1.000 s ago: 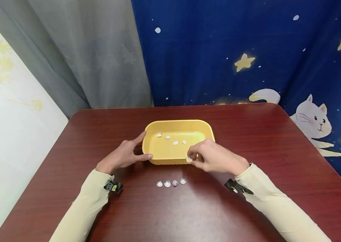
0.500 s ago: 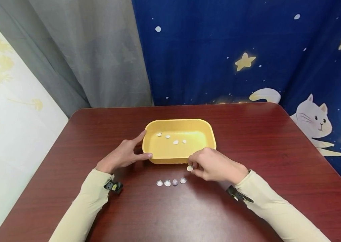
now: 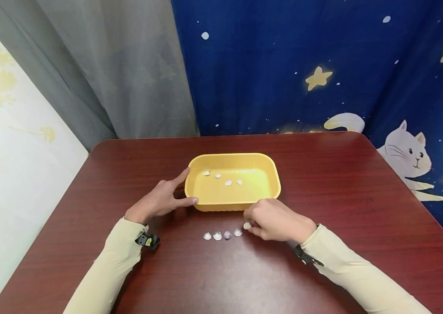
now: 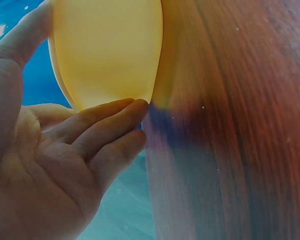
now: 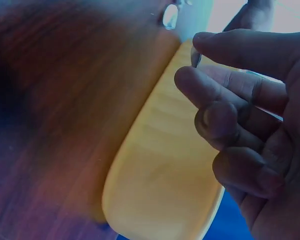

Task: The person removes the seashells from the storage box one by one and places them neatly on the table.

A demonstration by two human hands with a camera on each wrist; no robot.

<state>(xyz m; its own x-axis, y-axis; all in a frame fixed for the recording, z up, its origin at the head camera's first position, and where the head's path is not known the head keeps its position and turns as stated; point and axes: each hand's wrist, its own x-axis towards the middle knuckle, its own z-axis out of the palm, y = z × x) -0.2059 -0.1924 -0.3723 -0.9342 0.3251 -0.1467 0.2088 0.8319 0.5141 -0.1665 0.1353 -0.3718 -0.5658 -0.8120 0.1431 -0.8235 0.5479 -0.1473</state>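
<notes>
Nearest to you, your pale sleeves (image 3: pixel 355 266) run in from the lower edge of the head view, which cuts them off. Just left of your right hand (image 3: pixel 274 219), four shells (image 3: pixel 217 236) sit in a row on the table (image 3: pixel 190 279), their markings too small to read. That hand pinches a small pale shell (image 3: pixel 247 226) between thumb and fingertip, just beside the row; your fingers hide part of it, the right wrist view catches it nearly edge-on, and whether it touches the tabletop cannot be told. Your left hand (image 3: pixel 156 201) spreads across the nearest end of the yellow basin (image 3: pixel 221 207), thumb at the near rim; its lower fingers, hidden from above, lie extended against the wall in the left wrist view. Beyond your right hand, which covers part of the near corner, four white pieces (image 3: pixel 228 183) lie inside, too small to identify. Past both hands hang a grey curtain (image 3: pixel 127 65) and a blue curtain (image 3: pixel 253 65), its cat figure (image 3: pixel 407 150) partly hidden by the table edge
</notes>
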